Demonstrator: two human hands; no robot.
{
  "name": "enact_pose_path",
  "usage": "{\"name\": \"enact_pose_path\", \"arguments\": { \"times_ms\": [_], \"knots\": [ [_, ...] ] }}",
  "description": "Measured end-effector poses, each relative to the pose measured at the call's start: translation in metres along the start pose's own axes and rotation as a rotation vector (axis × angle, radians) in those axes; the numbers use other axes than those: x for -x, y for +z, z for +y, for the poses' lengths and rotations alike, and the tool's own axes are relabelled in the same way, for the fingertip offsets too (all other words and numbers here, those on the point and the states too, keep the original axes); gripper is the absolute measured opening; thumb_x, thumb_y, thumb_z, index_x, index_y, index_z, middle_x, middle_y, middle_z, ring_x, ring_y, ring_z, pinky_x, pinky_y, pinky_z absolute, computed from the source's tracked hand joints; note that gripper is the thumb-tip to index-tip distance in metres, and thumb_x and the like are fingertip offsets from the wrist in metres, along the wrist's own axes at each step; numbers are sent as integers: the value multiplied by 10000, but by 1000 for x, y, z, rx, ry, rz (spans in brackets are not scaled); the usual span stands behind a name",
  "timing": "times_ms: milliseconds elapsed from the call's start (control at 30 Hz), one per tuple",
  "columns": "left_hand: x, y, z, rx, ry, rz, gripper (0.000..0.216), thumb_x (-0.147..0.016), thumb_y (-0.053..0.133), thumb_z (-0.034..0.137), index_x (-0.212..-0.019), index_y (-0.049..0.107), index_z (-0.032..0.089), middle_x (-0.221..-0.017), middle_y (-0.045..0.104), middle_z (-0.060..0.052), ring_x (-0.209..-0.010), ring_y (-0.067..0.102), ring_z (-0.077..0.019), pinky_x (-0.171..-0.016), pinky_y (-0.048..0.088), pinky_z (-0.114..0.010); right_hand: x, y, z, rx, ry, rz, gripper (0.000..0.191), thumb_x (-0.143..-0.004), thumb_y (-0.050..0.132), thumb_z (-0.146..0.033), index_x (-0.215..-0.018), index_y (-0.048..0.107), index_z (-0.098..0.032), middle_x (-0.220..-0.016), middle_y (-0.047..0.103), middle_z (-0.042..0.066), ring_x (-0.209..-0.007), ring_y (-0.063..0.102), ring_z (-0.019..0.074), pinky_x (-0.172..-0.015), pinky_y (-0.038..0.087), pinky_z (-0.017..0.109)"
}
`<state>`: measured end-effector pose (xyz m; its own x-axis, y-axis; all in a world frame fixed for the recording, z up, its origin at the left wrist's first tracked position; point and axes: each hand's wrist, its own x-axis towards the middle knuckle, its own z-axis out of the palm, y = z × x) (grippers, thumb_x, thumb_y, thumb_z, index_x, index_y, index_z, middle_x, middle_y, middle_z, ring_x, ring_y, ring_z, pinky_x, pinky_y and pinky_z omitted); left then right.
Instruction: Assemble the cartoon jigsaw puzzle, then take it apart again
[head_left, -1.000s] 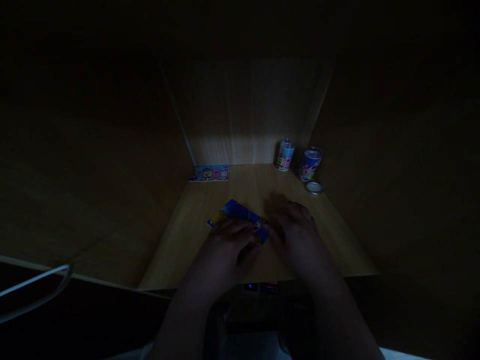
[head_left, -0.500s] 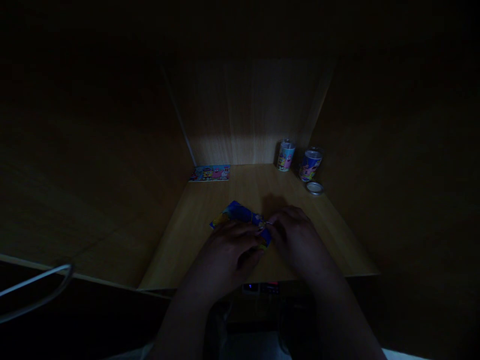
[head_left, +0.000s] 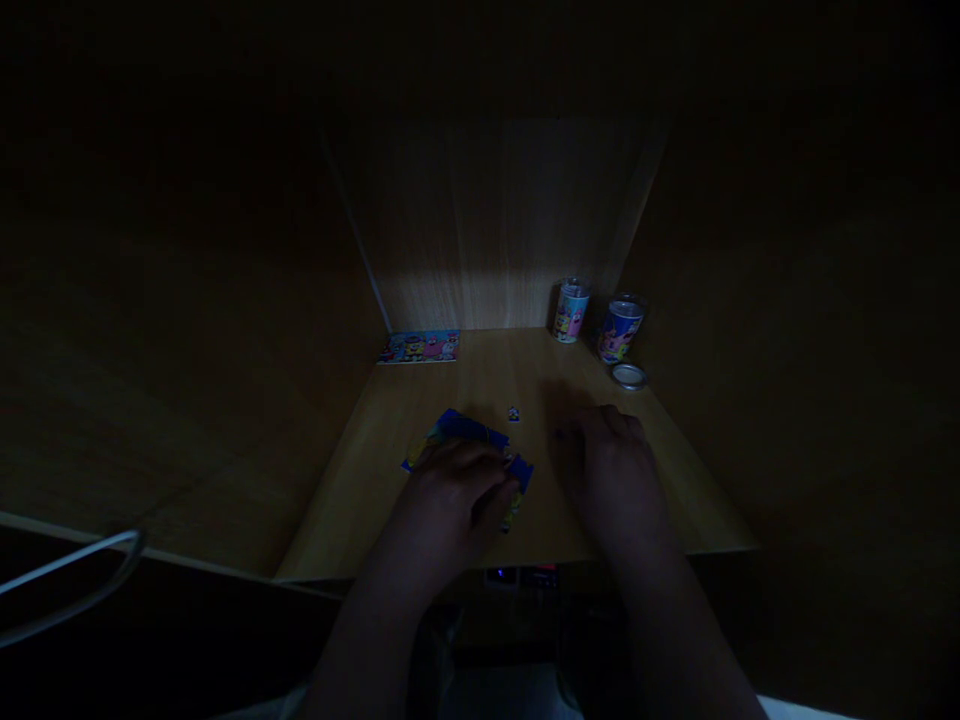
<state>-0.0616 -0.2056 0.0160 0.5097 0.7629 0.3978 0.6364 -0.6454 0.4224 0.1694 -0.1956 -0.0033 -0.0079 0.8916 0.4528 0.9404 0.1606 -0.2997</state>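
Observation:
A partly joined jigsaw puzzle (head_left: 466,428), dark blue with yellow parts, lies on the wooden board. My left hand (head_left: 454,490) rests over it with curled fingers, its thumb and fingertips closed at the puzzle's right edge. Behind the puzzle lies a small loose jigsaw piece (head_left: 514,413), blue and white, apart from both hands. To the right, my right hand (head_left: 611,470) hovers close to the board, its fingers curled together. Whatever may be between those fingertips is too dark to make out.
A printed picture card (head_left: 420,346) lies at the back left. Two cartoon-printed cans, one light blue (head_left: 571,312) and one dark blue (head_left: 619,330), stand at the back right by a round metal lid (head_left: 628,376). Wooden walls enclose the board (head_left: 360,510) on three sides.
My right hand has drawn away from the puzzle to the right. The puzzle has shifted slightly left under my left hand, and a loose piece now shows behind it.

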Motion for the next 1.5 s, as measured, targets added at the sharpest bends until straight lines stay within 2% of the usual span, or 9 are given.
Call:
{"name": "enact_pose_path", "arguments": {
  "times_ms": [200,367,500,667,800,933,1100,1300,1500],
  "knots": [
    [0,2,-4,-88,-53,20,121,-1083,677,206,-972,721,225,-1088,795,-64,-1037,739,-290,-944,575,-528,0,-1,-2,64,-26,-88,263,-1041,550,-129,-1140,779,-213,-1201,778,163,-1086,637,376,-922,525,511],
    [-1,2,-3,-80,-53,24,112,-1082,672,188,-988,721,226,-1078,786,-61,-1043,728,-286,-960,570,-522,2,2,-3,90,-10,-49,364,-999,576,-106,-1316,753,-143,-1344,755,206,-1231,635,412,-1057,536,576],
    [-3,2,-2,-75,-51,11,93,-1068,681,175,-1002,724,223,-1088,789,-65,-1031,729,-289,-943,571,-517,4,7,-7,-76,-256,-91,554,-1079,501,-164,-1629,564,-197,-1713,559,135,-1598,456,373,-1303,395,630],
    [-2,-1,3,-44,-8,-7,93,-1051,704,158,-1024,749,235,-1127,810,-58,-1072,742,-288,-970,570,-504,6,12,-10,-190,-403,-240,613,-1152,433,-232,-1762,370,-254,-1789,473,69,-1740,238,316,-1383,280,663],
    [-2,-2,4,-32,-9,1,101,-1044,711,151,-1028,753,241,-1133,813,-55,-1072,750,-288,-955,575,-493,6,11,-13,-162,-339,-204,522,-1143,443,-207,-1657,530,-194,-1705,571,126,-1665,392,336,-1362,329,641],
    [-2,-1,2,-37,-25,0,99,-1069,687,169,-1046,756,237,-1145,809,-65,-1082,749,-289,-964,575,-502,2,9,-17,-109,-261,-159,390,-1137,486,-248,-1434,711,-135,-1453,712,182,-1394,604,364,-1303,405,614],
    [-2,1,1,-43,-30,-6,95,-1077,686,179,-1050,755,237,-1147,812,-61,-1085,748,-289,-969,573,-513,-2,8,-17,-106,-200,-146,294,-1126,505,-248,-1221,773,-171,-1248,735,171,-1196,629,349,-1137,528,549],
    [-2,0,2,-34,-22,18,105,-1066,689,165,-1051,751,249,-1161,820,-58,-1095,759,-288,-971,587,-506,-1,13,-9,-90,-148,-38,328,-1091,532,-179,-1353,727,-143,-1382,691,211,-1260,592,364,-1112,531,530],
    [-2,1,1,-23,-20,7,105,-1061,691,155,-1044,741,246,-1155,819,-51,-1091,753,-292,-973,588,-514,-6,12,-8,-92,-177,-124,247,-1085,577,-172,-1119,814,-231,-1114,774,123,-1103,645,333,-1068,526,508]
  ]
}}
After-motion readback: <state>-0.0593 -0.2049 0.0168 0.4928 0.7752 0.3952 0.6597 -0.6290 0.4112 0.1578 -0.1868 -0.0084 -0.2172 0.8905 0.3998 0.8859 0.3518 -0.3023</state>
